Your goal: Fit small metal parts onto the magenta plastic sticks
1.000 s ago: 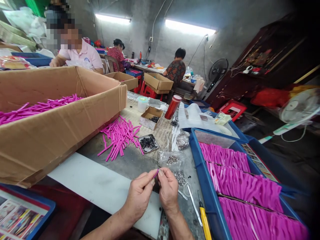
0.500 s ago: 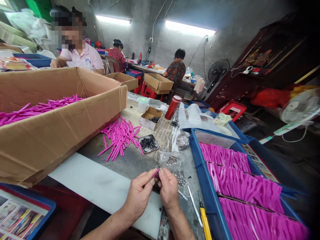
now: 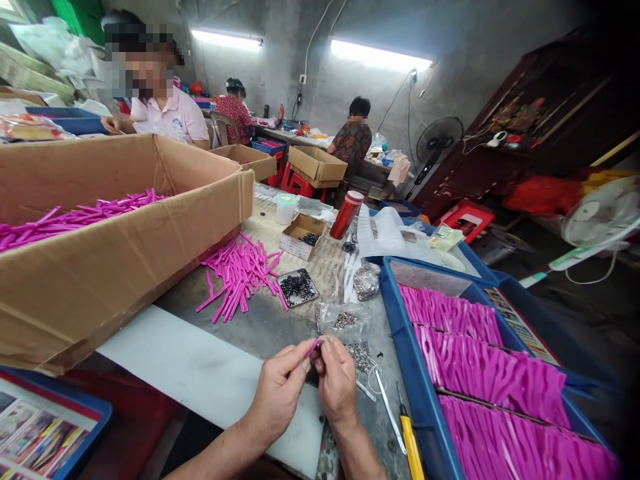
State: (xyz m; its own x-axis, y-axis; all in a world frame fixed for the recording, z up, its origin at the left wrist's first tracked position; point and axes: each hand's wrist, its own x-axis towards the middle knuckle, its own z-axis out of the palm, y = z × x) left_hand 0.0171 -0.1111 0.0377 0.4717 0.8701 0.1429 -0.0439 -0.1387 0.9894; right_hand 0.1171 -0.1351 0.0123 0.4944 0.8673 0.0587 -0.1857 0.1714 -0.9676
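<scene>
A thin magenta plastic stick [image 3: 313,347] is pinched between the thumb and fingers of my left hand [image 3: 280,387]. At its upper end, my right hand [image 3: 336,377] is closed, fingertips together; a tiny part may be between them, too small to make out. Both hands meet above the front of the table, by the white board [image 3: 210,373]. Just beyond them, small metal parts [image 3: 345,321] lie in a clear plastic bag. A little further off stand a small tray of black pieces [image 3: 299,288] and a loose pile of magenta sticks [image 3: 243,273].
A large cardboard box [image 3: 125,267] of magenta sticks fills the left. At right a blue crate [image 3: 423,407] holds rows of magenta pieces. A yellow-handled screwdriver [image 3: 411,447] and white tweezers [image 3: 390,410] lie beside it. A red flask [image 3: 346,215] stands further back. Several co-workers sit beyond.
My right fingers have shifted slightly at the stick's end, and more of the stick shows. My left hand stays nearly still. The co-worker at the left has leaned a little to the right.
</scene>
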